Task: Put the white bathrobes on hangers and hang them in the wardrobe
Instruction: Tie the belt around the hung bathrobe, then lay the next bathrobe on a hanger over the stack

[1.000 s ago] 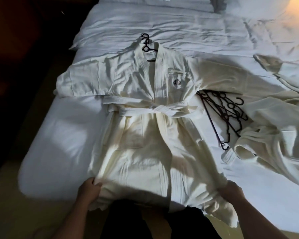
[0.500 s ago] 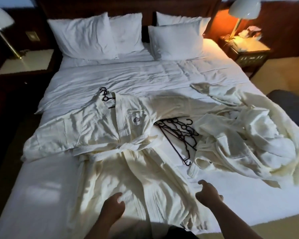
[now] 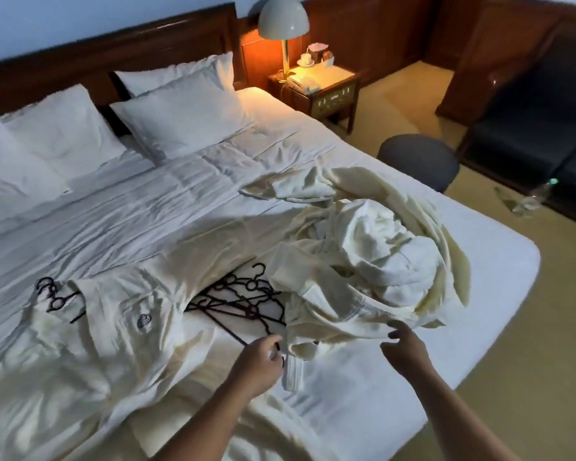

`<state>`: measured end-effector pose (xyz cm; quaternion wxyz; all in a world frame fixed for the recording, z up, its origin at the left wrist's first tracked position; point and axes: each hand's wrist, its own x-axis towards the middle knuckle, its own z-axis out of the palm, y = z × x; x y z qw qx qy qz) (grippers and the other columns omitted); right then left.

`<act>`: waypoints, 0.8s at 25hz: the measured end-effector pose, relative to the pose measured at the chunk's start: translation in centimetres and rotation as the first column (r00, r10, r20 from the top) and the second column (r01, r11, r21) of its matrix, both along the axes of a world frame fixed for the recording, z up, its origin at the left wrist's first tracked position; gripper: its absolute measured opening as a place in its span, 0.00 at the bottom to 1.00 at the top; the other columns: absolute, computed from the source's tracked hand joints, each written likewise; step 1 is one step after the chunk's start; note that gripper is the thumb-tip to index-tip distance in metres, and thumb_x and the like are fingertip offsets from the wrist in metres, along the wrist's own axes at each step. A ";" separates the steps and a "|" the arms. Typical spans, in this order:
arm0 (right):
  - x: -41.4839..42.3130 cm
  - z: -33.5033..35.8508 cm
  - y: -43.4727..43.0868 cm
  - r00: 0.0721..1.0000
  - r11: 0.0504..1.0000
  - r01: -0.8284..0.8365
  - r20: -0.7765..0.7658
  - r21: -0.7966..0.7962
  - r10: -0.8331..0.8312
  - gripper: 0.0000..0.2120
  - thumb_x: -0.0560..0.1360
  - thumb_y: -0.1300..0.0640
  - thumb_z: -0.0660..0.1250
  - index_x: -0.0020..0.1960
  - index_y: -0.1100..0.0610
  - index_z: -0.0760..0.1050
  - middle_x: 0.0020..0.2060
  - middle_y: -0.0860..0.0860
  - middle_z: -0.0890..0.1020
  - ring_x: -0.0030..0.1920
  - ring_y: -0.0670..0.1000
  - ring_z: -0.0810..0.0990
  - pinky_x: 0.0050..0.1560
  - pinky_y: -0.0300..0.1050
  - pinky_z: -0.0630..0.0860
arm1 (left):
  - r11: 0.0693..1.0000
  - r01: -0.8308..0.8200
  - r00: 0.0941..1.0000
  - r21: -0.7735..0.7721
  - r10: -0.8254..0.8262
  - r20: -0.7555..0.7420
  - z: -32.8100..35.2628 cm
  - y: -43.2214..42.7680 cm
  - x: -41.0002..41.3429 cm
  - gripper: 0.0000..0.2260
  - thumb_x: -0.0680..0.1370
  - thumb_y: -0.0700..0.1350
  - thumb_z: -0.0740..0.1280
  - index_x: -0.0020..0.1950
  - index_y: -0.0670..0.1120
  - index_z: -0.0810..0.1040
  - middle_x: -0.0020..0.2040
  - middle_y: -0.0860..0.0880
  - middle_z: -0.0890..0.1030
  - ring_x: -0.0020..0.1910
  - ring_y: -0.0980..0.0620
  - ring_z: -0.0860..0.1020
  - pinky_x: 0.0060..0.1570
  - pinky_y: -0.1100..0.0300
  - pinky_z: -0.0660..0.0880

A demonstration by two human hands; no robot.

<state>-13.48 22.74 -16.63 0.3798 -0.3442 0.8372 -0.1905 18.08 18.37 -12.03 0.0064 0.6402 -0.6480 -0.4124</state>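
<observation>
Both hands hovered over the near part of the bed [image 3: 486,261], well apart from each other. The left hand [image 3: 260,361] had its fingers curled at the near tip of the black hangers [image 3: 243,301], just beside a robe cuff; blur hid whether it truly gripped one. The right hand [image 3: 404,347] held nothing, its fingers spread, with the fingertips [image 3: 393,325] at the edge of the crumpled bathrobes [image 3: 363,254].

The bed carried everything for the job. At far left, a flat bathrobe [image 3: 113,334] lay spread open-side up on the sheet, a single hanger [image 3: 52,294] poking out of its collar and a dark emblem on its chest pocket. Between that robe and the heap lay the black hangers, tangled in a loose pile, partly tucked under the heap's edge. The crumpled bathrobes sat bunched toward the bed's right side.

White pillows [image 3: 180,121] leaned against the wooden headboard [image 3: 113,54]. Further right, a nightstand [image 3: 343,94] held a lit lamp [image 3: 283,19], a telephone [image 3: 301,83] and a cup [image 3: 306,58]. A round stool [image 3: 418,161] stood close beside the bed, and a dark sofa [image 3: 529,134] beyond it, with a bottle [image 3: 526,201] on the floor.
</observation>
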 end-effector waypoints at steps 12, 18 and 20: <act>-1.4 -4.0 -4.8 0.874 0.819 -0.389 -0.110 0.422 0.473 0.12 0.74 0.43 0.55 0.52 0.39 0.75 0.55 0.42 0.72 0.66 0.54 0.68 0.59 0.55 0.68 | 0.782 0.604 0.796 -0.154 -0.583 0.162 -0.2 -9.3 -14.5 0.37 0.81 0.50 0.62 0.83 0.59 0.43 0.84 0.51 0.45 0.83 0.48 0.47 0.78 0.49 0.57; -2.2 -0.7 -3.9 0.823 0.835 -0.537 0.297 0.124 0.485 0.12 0.70 0.46 0.69 0.34 0.50 0.70 0.29 0.42 0.71 0.34 0.42 0.69 0.41 0.46 0.65 | 0.608 0.788 0.563 0.096 -0.775 0.287 -0.7 -9.3 -13.9 0.31 0.76 0.39 0.65 0.78 0.52 0.63 0.70 0.43 0.75 0.72 0.42 0.69 0.69 0.51 0.64; -2.7 -0.2 -3.1 0.783 0.747 -0.618 0.100 0.246 0.614 0.13 0.66 0.39 0.69 0.42 0.45 0.71 0.37 0.39 0.75 0.44 0.42 0.73 0.50 0.48 0.65 | 0.634 0.756 0.606 0.161 -0.772 0.194 -0.5 -8.8 -12.4 0.16 0.77 0.39 0.65 0.63 0.50 0.77 0.60 0.42 0.80 0.57 0.40 0.78 0.50 0.54 0.72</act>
